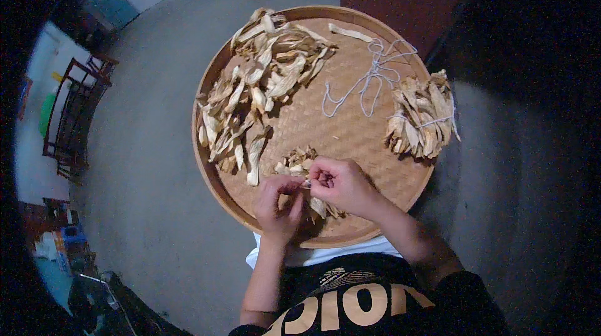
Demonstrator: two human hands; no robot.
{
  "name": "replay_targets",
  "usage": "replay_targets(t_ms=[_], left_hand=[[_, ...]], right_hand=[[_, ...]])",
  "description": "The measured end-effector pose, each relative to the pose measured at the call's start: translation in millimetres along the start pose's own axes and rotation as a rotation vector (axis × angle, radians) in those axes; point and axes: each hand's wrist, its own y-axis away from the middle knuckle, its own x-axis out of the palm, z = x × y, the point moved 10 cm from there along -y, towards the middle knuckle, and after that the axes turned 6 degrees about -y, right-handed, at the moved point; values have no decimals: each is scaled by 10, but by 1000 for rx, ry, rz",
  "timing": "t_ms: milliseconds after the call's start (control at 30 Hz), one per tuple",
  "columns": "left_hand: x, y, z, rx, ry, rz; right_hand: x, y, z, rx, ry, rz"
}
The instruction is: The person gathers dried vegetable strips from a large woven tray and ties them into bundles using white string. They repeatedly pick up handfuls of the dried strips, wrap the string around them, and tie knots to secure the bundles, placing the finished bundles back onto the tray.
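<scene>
A small bundle of dried, pale plant or mushroom strips (pixel 296 161) lies near the front of a round woven bamboo tray (pixel 300 129). Both my hands are over it and hide its middle. My left hand (pixel 278 204) pinches from the left, thumb and forefinger close together. Fingertips meet fingertips with my right hand (pixel 342 188), which is curled in a fist-like pinch. A short bit of white string (pixel 306 185) shows between them; most of it is hidden. More strip ends stick out below the right hand.
A loose heap of dried strips (pixel 267 68) covers the tray's left side. At the right rim lies a string-tied bundle (pixel 420 118). Tangled white string (pixel 375 73) and a single strip (pixel 350 33) lie toward the back. A wooden chair (pixel 70 115) stands on the grey floor (pixel 145 148).
</scene>
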Motion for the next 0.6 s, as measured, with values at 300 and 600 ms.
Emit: replay_targets(t_ms=[300, 600], left_hand=[[-125, 159, 42, -60, 43, 18], [-204, 337, 421, -448, 374, -39]], right_hand=[[-164, 87, 279, -145, 346, -97], [-599, 327, 238, 0, 29, -186]])
